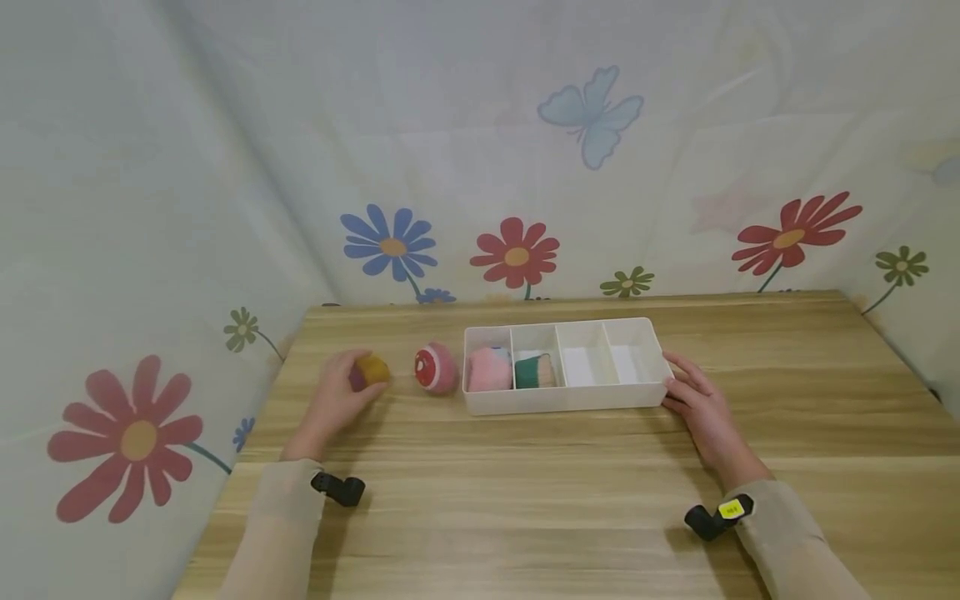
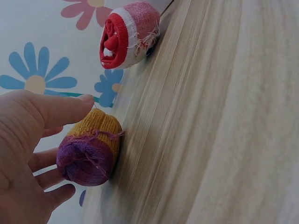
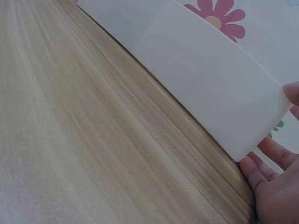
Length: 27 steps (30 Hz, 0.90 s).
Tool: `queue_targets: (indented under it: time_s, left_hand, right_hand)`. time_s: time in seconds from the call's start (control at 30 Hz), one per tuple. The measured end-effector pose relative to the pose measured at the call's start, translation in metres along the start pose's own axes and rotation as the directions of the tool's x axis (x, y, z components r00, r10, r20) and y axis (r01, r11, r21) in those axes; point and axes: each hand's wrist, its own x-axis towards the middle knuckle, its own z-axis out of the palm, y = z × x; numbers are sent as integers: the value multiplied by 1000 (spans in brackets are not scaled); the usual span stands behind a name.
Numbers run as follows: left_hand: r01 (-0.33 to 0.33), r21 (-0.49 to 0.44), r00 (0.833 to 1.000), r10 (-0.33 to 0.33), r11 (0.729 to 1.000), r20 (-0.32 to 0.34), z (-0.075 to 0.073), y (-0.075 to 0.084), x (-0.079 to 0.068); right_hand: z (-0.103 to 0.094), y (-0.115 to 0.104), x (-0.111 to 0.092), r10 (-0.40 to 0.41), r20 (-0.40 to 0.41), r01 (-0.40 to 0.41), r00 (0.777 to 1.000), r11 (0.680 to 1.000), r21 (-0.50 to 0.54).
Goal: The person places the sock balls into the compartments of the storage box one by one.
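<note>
In the head view my left hand (image 1: 333, 400) is at a rolled yellow and purple sock (image 1: 372, 369) on the left of the table. The left wrist view shows its thumb above the sock and its fingers spread beside it, not closed round it. A pink and white rolled sock with a red end (image 1: 437, 368) lies just to the right. A white box with four compartments (image 1: 562, 400) holds a pink rolled sock (image 1: 490, 369) in its leftmost compartment and a green and beige one (image 1: 535, 372) beside that. My right hand (image 1: 705, 408) touches the box's right end with extended fingers.
The wood-grain table (image 1: 525, 500) reaches back to a pale curtain (image 1: 450, 125) printed with flowers and a butterfly. A black wrist camera is strapped at each sleeve. The two right compartments of the box show bare white floors.
</note>
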Motion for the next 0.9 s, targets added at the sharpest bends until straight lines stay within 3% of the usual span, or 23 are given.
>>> queue_targets:
  time_s: [0.57, 0.9]
  left_hand:
    - [105, 17, 991, -106, 994, 76, 0, -10, 0]
    - [118, 21, 985, -120, 993, 123, 0, -13, 4]
  right_hand:
    - [0, 0, 0, -1, 9, 1, 1000, 1000, -10]
    - [0, -1, 0, 0, -2, 0, 1000, 1000, 4]
